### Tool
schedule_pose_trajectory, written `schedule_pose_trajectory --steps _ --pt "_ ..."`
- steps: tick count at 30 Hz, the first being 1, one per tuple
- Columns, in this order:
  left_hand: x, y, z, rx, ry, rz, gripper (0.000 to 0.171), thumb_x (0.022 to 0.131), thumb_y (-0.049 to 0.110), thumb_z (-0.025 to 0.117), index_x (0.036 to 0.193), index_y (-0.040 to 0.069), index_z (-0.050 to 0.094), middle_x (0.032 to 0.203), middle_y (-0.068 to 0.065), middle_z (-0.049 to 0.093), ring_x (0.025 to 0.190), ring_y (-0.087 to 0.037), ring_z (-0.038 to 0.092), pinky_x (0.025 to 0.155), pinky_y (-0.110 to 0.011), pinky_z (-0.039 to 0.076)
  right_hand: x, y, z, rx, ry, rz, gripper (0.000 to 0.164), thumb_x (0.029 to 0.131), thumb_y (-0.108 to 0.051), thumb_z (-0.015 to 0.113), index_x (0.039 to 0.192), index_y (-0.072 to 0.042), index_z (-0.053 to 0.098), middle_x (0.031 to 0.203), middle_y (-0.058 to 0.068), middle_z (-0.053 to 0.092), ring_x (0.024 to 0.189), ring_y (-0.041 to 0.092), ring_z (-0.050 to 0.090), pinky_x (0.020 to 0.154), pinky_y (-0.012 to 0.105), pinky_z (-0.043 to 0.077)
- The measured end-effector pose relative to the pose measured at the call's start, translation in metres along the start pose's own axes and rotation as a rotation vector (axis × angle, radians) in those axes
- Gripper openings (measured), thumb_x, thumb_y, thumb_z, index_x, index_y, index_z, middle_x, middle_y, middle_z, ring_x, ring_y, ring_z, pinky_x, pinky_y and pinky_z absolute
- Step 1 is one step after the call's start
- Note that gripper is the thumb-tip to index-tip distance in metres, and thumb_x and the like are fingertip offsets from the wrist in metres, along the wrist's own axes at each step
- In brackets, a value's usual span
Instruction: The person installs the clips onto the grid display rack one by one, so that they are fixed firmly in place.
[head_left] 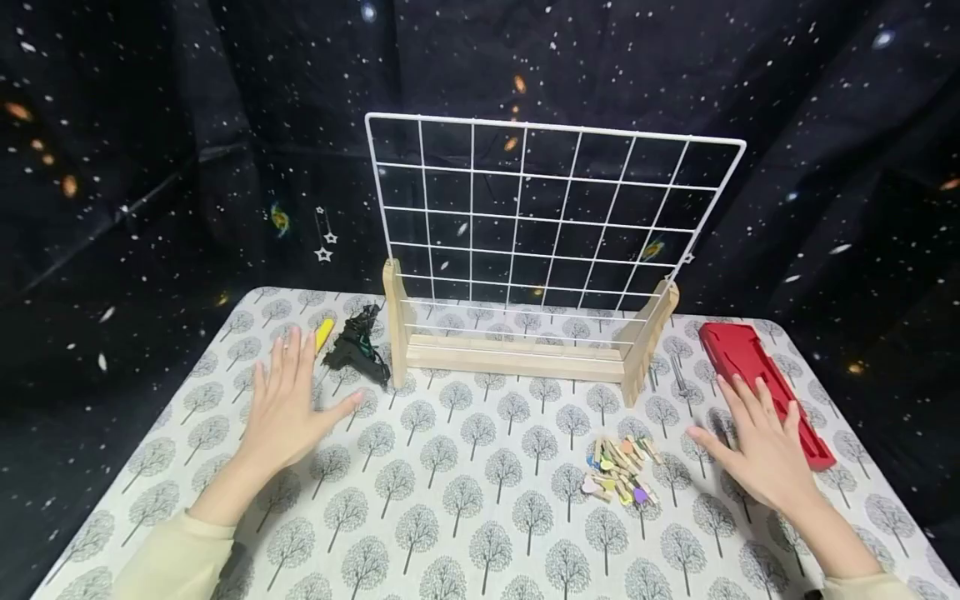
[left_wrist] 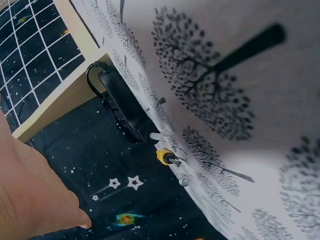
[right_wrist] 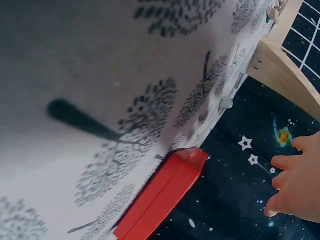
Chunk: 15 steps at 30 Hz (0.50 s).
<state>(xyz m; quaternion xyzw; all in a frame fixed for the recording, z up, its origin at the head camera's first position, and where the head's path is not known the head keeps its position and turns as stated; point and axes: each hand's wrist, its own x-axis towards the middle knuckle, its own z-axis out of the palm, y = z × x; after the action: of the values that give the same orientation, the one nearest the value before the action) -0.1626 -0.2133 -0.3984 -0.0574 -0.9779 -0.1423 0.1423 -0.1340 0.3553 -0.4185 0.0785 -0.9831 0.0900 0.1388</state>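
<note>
My left hand (head_left: pixel 281 408) is spread with straight fingers at the left side of the table, holding nothing. Just beyond its fingertips lie a yellow-handled tool (head_left: pixel 324 333), partly hidden, and a black gun-shaped tool with a bundled cord (head_left: pixel 360 354); the cord also shows beside the black tool (left_wrist: pixel 122 97) in the left wrist view. On the right, my right hand (head_left: pixel 761 442) is likewise spread and holds nothing. Its fingers partly cover a long red case (head_left: pixel 750 358). To its left is a small pile of wooden clothespins (head_left: pixel 618 467) with coloured hearts.
A white wire grid (head_left: pixel 525 208) stands tilted in a wooden stand (head_left: pixel 517 358) at the back middle. Slim metallic items (head_left: pixel 681 383) lie between stand and red case. A tree-print cloth (head_left: pixel 420 492) covers the table; a dark starry curtain (head_left: pixel 187 167) hangs behind.
</note>
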Motion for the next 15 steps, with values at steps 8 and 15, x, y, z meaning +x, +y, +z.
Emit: schedule_pose_trajectory --steps 8,15 --pt "0.03 0.007 -0.006 -0.087 -0.005 0.02 0.093 0.077 0.064 0.041 0.138 0.018 -0.012 0.142 0.002 -0.02 0.129 -0.018 -0.021 0.103 -0.048 -0.015 0.015 -0.012 0.001 0.122 -0.04 -0.099 0.078 0.076 -0.049 0.058 0.138 -0.017 0.022 0.142 0.014 0.021 0.133 0.027 0.004 0.103 0.049 -0.016" --pt "0.078 0.029 -0.006 -0.56 -0.016 0.027 0.077 0.082 0.051 0.047 0.136 0.037 -0.006 0.145 0.008 0.002 0.133 -0.024 0.006 0.102 -0.059 0.009 0.042 -0.042 0.005 0.289 -0.17 -0.22 0.047 0.079 -0.045 0.058 0.118 -0.019 0.053 0.113 0.0 0.057 0.108 0.022 0.049 0.088 0.047 0.04"
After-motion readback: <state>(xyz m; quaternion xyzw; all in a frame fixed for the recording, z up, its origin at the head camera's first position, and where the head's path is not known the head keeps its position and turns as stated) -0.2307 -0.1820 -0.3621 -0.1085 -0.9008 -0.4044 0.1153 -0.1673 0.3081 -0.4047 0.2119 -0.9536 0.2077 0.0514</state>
